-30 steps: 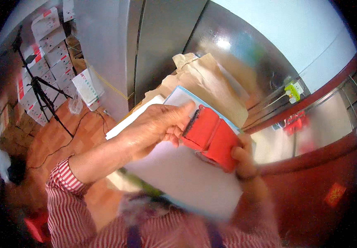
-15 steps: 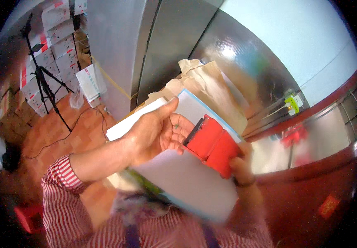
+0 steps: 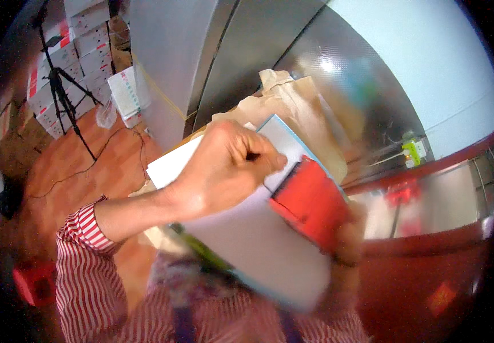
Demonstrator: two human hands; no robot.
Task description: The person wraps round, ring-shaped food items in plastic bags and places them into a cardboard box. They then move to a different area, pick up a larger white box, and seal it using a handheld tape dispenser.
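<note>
A flat red piece (image 3: 311,201) with a dark, fuzzy strip along one edge tilts above a pale, blue-edged sheet or board (image 3: 253,246). My right hand (image 3: 347,239), blurred, is closed on its near right end. Beside the dark strip, my left hand (image 3: 218,166) is turned back-up with its fingers curled into a pinch. Whatever those fingertips hold, if anything, is hidden or too small to name. The pale board lies across my lap area, with a green-printed edge (image 3: 207,248) showing below it.
Crumpled brown paper (image 3: 293,103) and a white box-like thing (image 3: 170,166) lie beyond the board. A grey metal cabinet (image 3: 167,63) stands ahead. To the left are a black tripod (image 3: 61,86), stacked white cartons (image 3: 92,46) and a cable on the tiled floor. A green plug (image 3: 413,151) is at right.
My left hand has turned from palm-up with loose fingers to back-up and pinched. The red piece and my right hand have shifted slightly right and down.
</note>
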